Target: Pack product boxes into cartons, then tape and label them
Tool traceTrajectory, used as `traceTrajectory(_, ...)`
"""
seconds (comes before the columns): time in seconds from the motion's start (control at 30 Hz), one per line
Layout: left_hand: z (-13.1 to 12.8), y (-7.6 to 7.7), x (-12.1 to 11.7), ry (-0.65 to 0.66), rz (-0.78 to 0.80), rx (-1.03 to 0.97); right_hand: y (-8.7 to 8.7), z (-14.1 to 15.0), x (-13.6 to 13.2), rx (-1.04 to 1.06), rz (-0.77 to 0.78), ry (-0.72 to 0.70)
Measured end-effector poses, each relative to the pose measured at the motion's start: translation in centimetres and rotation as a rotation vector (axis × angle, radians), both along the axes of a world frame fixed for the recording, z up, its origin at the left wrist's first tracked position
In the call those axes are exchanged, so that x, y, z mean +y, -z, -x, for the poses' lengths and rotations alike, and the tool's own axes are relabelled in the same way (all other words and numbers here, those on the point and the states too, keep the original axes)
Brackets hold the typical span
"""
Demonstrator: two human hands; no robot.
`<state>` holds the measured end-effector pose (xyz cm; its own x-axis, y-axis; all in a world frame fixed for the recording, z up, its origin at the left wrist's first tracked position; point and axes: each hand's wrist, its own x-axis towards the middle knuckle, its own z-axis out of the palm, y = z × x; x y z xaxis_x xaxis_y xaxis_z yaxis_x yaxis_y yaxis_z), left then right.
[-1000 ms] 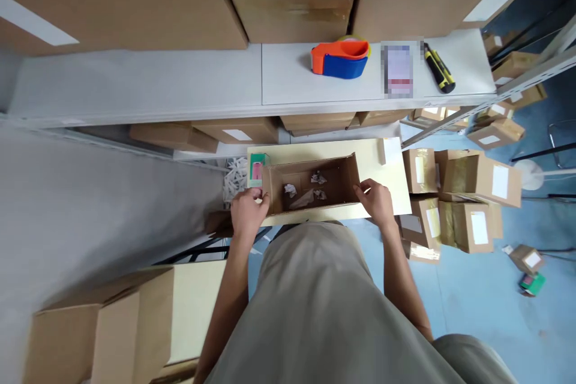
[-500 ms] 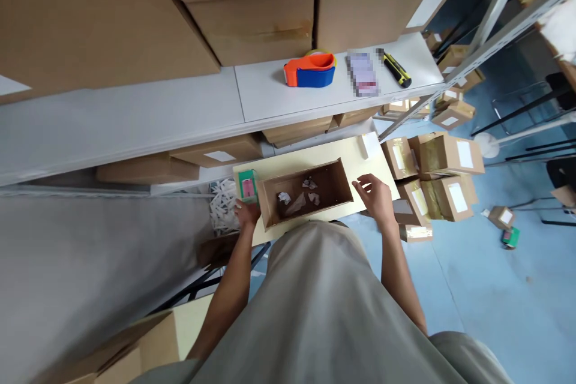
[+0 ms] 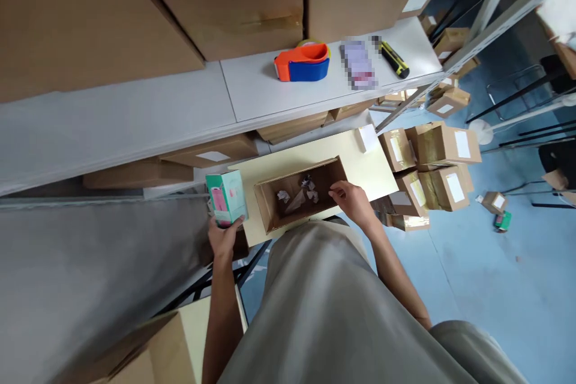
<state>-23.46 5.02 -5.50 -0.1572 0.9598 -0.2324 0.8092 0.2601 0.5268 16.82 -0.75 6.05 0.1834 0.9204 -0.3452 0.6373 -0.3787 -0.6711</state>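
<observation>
My left hand grips the lower end of a green and pink box, raised just left of the cream work table. On the table lies an open brown carton with several crumpled bits of paper inside. My right hand hangs over the carton's right end, fingers loosely bent and apart from the thumb, with nothing visible in them. Whether it touches the carton's rim I cannot tell.
Above the table, a white shelf bears large cartons, an orange and blue tape dispenser, a blurred flat item and a yellow-black box cutter. A small white box stands on the table. Taped cartons are stacked at right.
My left hand has lifted the green and pink box off the table's left end and moved it left. My right hand has come leftward over the carton's end.
</observation>
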Motion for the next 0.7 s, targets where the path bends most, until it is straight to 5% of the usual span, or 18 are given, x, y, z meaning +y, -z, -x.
traceTrajectory(0.07,1.4,-3.0,-1.7,-0.207,-0.041,-0.046,0.1,-0.1,0.7,0.001,0.008,-0.049)
traceTrajectory(0.13,1.7,-6.7,-2.8,-0.205,-0.039,-0.081,-0.5,-0.3,1.3,0.004,-0.014,-0.098)
traceTrajectory(0.27,-1.3,-14.1,-2.9,0.049,-0.106,-0.093,-3.9,-0.5,1.8,0.026,-0.155,-0.199)
traceTrajectory(0.37,-5.6,-17.6,-2.0,0.308,-0.138,-0.054,-6.8,-0.6,1.9,0.02,-0.249,-0.307)
traceTrajectory(0.53,-11.1,-18.0,-0.9,0.514,-0.064,-0.075,-7.2,-1.1,2.3,-0.076,-0.285,-0.466)
traceTrajectory(0.7,-11.7,-16.5,-0.9,0.535,-0.046,-0.089,-5.7,-1.9,2.3,-0.074,-0.287,-0.46)
